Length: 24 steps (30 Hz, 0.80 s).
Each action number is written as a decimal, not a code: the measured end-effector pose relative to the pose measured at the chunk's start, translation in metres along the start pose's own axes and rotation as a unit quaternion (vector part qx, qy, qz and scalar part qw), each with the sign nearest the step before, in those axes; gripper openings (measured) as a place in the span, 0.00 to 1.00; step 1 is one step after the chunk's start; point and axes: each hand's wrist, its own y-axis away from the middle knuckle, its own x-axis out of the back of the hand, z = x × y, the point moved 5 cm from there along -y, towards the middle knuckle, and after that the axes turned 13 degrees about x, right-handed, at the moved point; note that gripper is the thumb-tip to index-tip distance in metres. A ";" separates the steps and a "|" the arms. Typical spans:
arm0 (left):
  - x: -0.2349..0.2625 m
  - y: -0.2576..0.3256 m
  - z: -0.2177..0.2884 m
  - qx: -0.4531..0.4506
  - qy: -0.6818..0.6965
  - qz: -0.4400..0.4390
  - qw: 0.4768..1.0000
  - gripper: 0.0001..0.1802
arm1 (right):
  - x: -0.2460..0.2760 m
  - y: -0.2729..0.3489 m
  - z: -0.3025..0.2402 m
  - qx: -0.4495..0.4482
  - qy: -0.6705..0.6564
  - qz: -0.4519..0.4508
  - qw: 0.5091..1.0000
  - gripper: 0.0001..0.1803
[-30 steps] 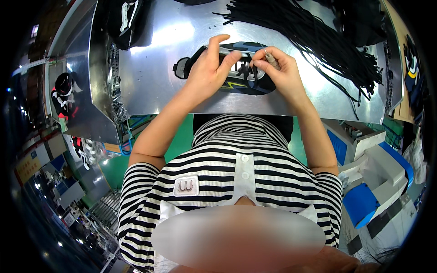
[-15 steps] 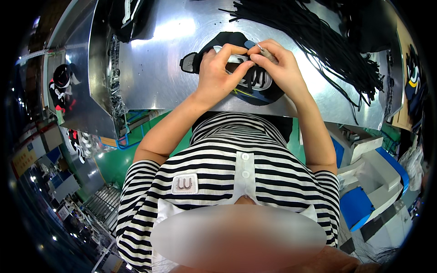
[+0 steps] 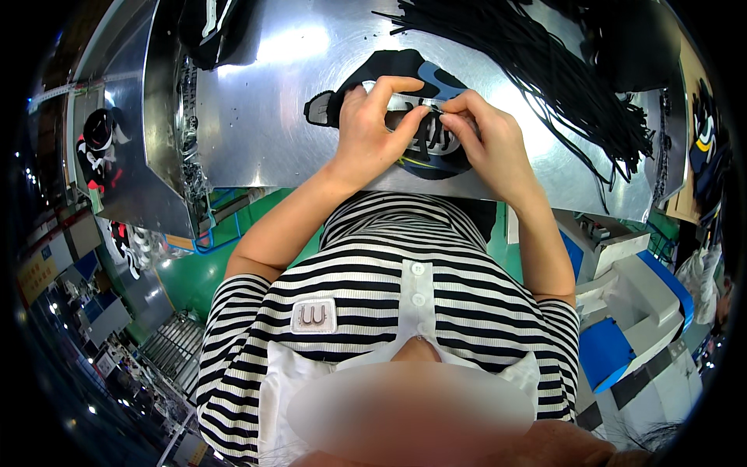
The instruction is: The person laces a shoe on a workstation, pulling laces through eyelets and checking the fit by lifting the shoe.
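Note:
A dark shoe upper (image 3: 389, 66) with a blue patch, a pale eyelet strip and black laces (image 3: 424, 140) lies near the table's front edge, its grey-lined tab pointing left. My left hand (image 3: 369, 132) is closed on the upper's opening, fingers inside, thumb and forefinger at the eyelet strip. My right hand (image 3: 490, 136) pinches close to the left thumb, over the eyelets. Between its fingertips shows a thin, light sliver, seemingly the shaft of a slim awl-like tool (image 3: 437, 110); the handle is hidden by the hand.
A thick bundle of black laces (image 3: 537, 62) spreads over the right of the metal table (image 3: 257, 140). Another dark shoe piece (image 3: 218, 35) lies at the far left. Shoe parts hang beyond the table's left side (image 3: 99, 148). Blue and white bins (image 3: 622, 319) stand low on the right.
My right hand has come nearer and turned, so the tool's handle and shaft, plain before, are mostly covered. More of the upper's blue patch now shows. My left hand stays about where it was.

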 end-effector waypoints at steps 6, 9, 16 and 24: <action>-0.005 0.006 0.000 0.018 0.039 -0.042 0.998 0.17 | -0.004 -0.016 -0.005 0.053 0.041 -0.041 0.997 0.13; -0.010 0.002 -0.004 0.038 0.104 -0.023 0.994 0.17 | -0.021 -0.019 -0.011 0.056 0.111 -0.010 0.992 0.16; -0.009 -0.007 -0.015 0.104 0.173 -0.087 0.976 0.20 | 0.018 -0.016 -0.004 -0.023 0.030 -0.038 0.999 0.17; -0.006 -0.013 0.003 0.125 0.160 0.001 0.979 0.30 | -0.012 0.009 0.028 -0.107 -0.004 0.166 0.980 0.10</action>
